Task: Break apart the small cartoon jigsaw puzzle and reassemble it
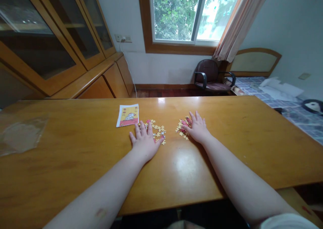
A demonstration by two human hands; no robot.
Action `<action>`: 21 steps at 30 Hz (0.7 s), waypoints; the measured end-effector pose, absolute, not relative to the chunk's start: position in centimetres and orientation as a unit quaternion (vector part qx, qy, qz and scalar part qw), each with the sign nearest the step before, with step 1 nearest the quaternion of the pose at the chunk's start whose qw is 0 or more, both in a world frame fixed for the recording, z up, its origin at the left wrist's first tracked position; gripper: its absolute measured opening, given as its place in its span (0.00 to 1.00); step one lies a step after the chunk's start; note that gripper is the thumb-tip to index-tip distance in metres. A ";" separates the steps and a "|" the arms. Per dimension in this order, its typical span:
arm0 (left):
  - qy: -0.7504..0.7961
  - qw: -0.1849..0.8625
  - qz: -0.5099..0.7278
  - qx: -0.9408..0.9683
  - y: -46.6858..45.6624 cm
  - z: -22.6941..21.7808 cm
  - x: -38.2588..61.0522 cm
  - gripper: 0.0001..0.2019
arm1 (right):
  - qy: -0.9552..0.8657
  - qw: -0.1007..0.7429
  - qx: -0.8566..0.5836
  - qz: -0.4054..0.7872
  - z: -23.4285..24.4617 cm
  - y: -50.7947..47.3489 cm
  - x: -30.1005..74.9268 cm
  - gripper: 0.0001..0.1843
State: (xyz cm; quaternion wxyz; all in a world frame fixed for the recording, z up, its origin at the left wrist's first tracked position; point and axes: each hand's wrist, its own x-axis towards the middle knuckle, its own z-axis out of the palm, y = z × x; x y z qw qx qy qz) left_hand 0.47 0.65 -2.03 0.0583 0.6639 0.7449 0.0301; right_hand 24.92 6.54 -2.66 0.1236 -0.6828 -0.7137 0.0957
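Two small heaps of jigsaw puzzle pieces lie on the wooden table, with a strip of bare wood between them. My left hand point(144, 142) rests spread over the near left side of the left heap point(158, 130), hiding some of its pieces. On the right heap point(182, 125), my right hand point(198, 128) lies with its fingers apart, covering the heap's right side. Some pieces are yellow, others pink or red. Just beyond my left fingertips is a picture card point(128, 115) showing a white animal on yellow and red.
The wooden table point(83, 175) spans the view. A clear plastic bag point(22, 134) lies at its left. Behind stand a glass-doored cabinet point(83, 67), a window point(176, 13) and a dark office chair point(210, 74). A bed point(310, 124) is at the right.
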 end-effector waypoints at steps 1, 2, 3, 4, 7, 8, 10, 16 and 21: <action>0.746 0.066 0.025 0.662 0.8 -2.4 0.6 0.49 | -0.706 0.128 -0.688 0.104 -2.7 6.7 25.1 0.46; 0.746 0.068 0.025 0.663 1.0 -2.8 0.8 0.49 | -0.703 0.131 -0.691 0.111 -2.8 6.9 25.2 0.46; 0.749 0.066 0.029 0.659 1.3 -3.1 0.9 0.50 | -0.702 0.132 -0.690 0.115 -2.9 7.0 25.3 0.45; 0.754 0.064 0.032 0.653 1.6 -3.3 1.0 0.50 | -0.705 0.133 -0.687 0.117 -3.0 7.1 25.3 0.45; 0.757 0.053 0.055 0.648 2.4 -3.6 1.2 0.50 | -0.713 0.130 -0.680 0.114 -3.4 7.2 25.2 0.45; 0.757 0.050 0.059 0.649 2.6 -3.6 1.3 0.49 | -0.713 0.129 -0.680 0.114 -3.4 7.3 25.2 0.45; 0.753 0.048 0.062 0.654 2.8 -3.4 1.2 0.46 | -0.710 0.131 -0.682 0.116 -3.4 7.3 25.1 0.45; 0.719 0.045 0.066 0.691 2.7 -2.9 1.3 0.43 | -0.708 0.162 -0.675 0.132 -3.2 7.4 25.0 0.46; 0.739 0.054 0.048 0.670 3.4 -2.5 1.7 0.51 | -0.705 0.171 -0.675 0.137 -3.5 7.6 25.0 0.45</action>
